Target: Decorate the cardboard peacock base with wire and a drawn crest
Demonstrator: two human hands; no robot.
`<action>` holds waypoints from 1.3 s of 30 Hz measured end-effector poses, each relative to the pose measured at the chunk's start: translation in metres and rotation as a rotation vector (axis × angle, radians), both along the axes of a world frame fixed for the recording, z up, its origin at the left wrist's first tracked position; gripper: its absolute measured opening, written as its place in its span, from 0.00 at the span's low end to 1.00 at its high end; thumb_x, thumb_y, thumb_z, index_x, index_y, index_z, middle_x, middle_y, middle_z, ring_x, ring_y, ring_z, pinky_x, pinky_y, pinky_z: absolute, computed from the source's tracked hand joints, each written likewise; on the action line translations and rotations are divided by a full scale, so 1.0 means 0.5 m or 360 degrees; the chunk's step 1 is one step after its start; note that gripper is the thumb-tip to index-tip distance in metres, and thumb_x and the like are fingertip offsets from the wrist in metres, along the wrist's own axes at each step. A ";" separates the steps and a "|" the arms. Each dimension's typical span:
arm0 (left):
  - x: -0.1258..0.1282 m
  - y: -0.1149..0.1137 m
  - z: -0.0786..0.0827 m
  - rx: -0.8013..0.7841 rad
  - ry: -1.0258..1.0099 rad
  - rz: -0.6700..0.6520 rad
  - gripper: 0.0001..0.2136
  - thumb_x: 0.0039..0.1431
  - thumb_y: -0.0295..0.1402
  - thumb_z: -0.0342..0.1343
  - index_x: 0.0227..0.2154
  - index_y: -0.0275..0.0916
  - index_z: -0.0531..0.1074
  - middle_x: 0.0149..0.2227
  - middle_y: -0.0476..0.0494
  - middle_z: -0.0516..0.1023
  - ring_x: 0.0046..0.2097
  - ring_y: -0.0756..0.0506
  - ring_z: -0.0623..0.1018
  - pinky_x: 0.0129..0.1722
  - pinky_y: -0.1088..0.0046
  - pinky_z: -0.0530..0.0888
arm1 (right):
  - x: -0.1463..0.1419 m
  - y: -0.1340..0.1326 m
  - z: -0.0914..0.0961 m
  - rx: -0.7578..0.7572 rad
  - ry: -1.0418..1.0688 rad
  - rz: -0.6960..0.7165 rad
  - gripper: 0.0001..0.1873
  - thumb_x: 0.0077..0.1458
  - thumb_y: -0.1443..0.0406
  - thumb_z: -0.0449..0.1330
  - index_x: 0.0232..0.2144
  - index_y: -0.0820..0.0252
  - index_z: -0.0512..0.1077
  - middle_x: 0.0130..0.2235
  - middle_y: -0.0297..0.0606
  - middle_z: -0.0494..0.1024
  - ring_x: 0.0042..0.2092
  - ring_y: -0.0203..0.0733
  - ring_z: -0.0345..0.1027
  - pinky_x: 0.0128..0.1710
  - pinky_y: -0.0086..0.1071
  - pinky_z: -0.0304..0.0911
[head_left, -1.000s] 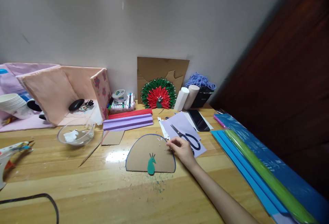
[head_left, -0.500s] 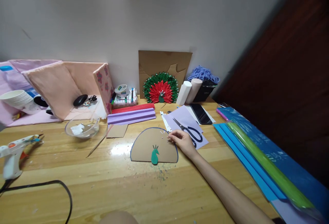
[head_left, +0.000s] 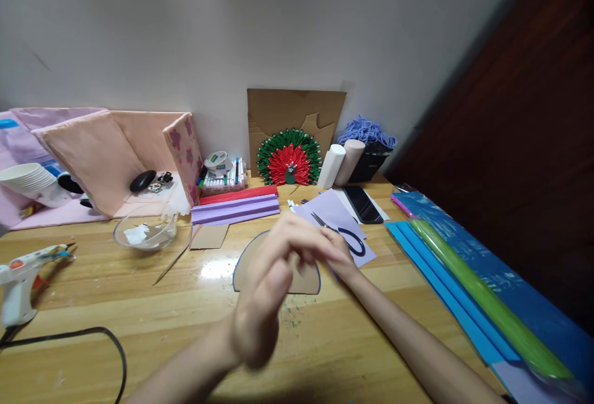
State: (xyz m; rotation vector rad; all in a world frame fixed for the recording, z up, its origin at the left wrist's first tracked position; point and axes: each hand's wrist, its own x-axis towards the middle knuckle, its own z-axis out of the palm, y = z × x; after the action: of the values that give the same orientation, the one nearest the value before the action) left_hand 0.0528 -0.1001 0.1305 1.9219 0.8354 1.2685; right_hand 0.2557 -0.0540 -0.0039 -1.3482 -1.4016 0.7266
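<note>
My left hand is raised over the half-round cardboard piece, slightly blurred. Its fingers bend loosely toward the right and its thumb stands apart, with nothing seen in its grasp. My right hand rests at the cardboard's right side, its fingers mostly covered by the left one; whether it holds anything is hidden. Beside it, scissors with dark handles lie on a sheet of lilac paper. The cardboard has a blue outline, and its middle is hidden behind my left hand.
A glue gun with a black cord lies at left, near a clear bowl. Behind are folded crepe paper, markers, a red-green peacock craft and a phone. Rolled sheets line the right.
My left hand has come up from the bottom edge over the cardboard, covering the green bird cutout. The right hand stays near the cardboard's right edge. The view has shifted slightly.
</note>
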 end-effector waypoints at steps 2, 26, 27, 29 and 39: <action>0.000 0.054 -0.029 0.0143 -0.0047 -0.0023 0.17 0.63 0.41 0.36 0.35 0.43 0.70 0.34 0.43 0.71 0.39 0.45 0.71 0.36 0.62 0.68 | -0.002 0.018 0.001 -0.0071 0.0073 0.0067 0.16 0.53 0.56 0.55 0.26 0.60 0.74 0.21 0.33 0.72 0.21 0.32 0.61 0.19 0.25 0.57; -0.050 0.232 -0.271 0.0045 0.0710 0.0403 0.14 0.63 0.33 0.40 0.25 0.39 0.66 0.27 0.48 0.69 0.34 0.47 0.70 0.36 0.71 0.64 | -0.024 0.076 -0.038 -0.0112 0.0435 0.0094 0.09 0.49 0.62 0.59 0.31 0.58 0.77 0.33 0.39 0.80 0.38 0.43 0.75 0.38 0.35 0.69; -0.051 0.232 -0.271 0.0048 0.0712 0.0411 0.13 0.63 0.33 0.40 0.25 0.39 0.66 0.27 0.48 0.69 0.34 0.47 0.70 0.36 0.71 0.64 | -0.025 0.075 -0.037 -0.0109 0.0464 0.0101 0.09 0.49 0.61 0.59 0.31 0.59 0.77 0.33 0.39 0.80 0.37 0.42 0.75 0.37 0.34 0.69; -0.051 0.230 -0.271 0.0055 0.0727 0.0431 0.14 0.63 0.33 0.40 0.25 0.39 0.66 0.27 0.48 0.69 0.34 0.47 0.70 0.36 0.71 0.64 | -0.026 0.073 -0.034 -0.0109 0.0504 0.0097 0.10 0.50 0.61 0.59 0.33 0.59 0.76 0.34 0.39 0.80 0.37 0.41 0.75 0.36 0.33 0.69; -0.050 0.225 -0.272 0.0129 0.0771 0.0464 0.14 0.63 0.34 0.40 0.25 0.40 0.66 0.27 0.48 0.69 0.34 0.47 0.70 0.35 0.71 0.64 | -0.028 0.067 -0.034 -0.0098 0.0521 0.0059 0.09 0.46 0.60 0.63 0.29 0.59 0.75 0.32 0.39 0.80 0.36 0.42 0.75 0.36 0.33 0.69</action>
State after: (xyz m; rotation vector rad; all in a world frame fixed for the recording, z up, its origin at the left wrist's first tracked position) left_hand 0.0275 0.0124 -0.0053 2.2765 1.3665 1.0139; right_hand 0.2418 -0.0206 -0.0211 -1.1892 -1.1527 0.9741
